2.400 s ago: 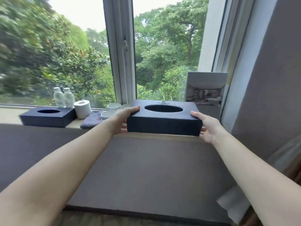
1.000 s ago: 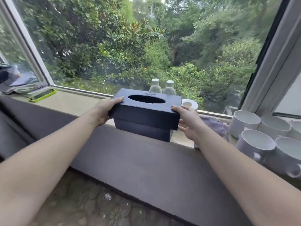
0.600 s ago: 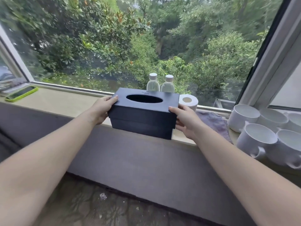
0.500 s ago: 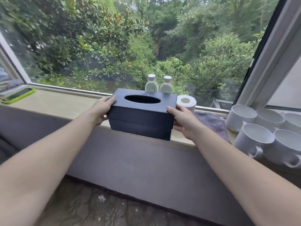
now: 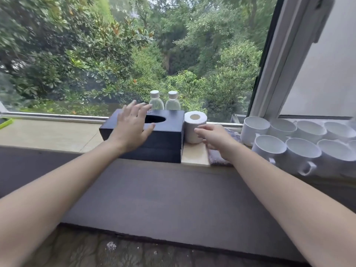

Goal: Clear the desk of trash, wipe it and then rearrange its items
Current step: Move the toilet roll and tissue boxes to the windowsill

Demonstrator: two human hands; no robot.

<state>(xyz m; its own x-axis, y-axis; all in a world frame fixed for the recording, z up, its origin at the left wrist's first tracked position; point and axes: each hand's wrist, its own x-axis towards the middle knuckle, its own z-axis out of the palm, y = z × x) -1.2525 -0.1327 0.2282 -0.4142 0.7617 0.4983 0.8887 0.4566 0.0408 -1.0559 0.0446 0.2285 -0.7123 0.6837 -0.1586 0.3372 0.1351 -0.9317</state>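
Observation:
Two dark blue tissue boxes (image 5: 165, 135) stand stacked on the beige window sill (image 5: 48, 133), the top one with an oval hole. My left hand (image 5: 131, 128) hovers flat over the top box with fingers spread, holding nothing. To the right, my right hand (image 5: 215, 139) is open beside a white toilet paper roll (image 5: 194, 128), its fingertips at the roll's side. Under that hand lies a grey-purple cloth (image 5: 217, 158). Behind the boxes are two small clear bottles (image 5: 164, 103) with white caps.
Several white mugs (image 5: 296, 143) crowd the sill at the right. A green-cased phone (image 5: 4, 122) lies at the far left edge. The window frame (image 5: 285, 60) rises at the right. A dark wall panel (image 5: 154, 199) drops below the sill.
Both hands have let go of the stacked boxes, which now stand on the sill. My left hand rose over the top box; my right hand moved to the paper roll.

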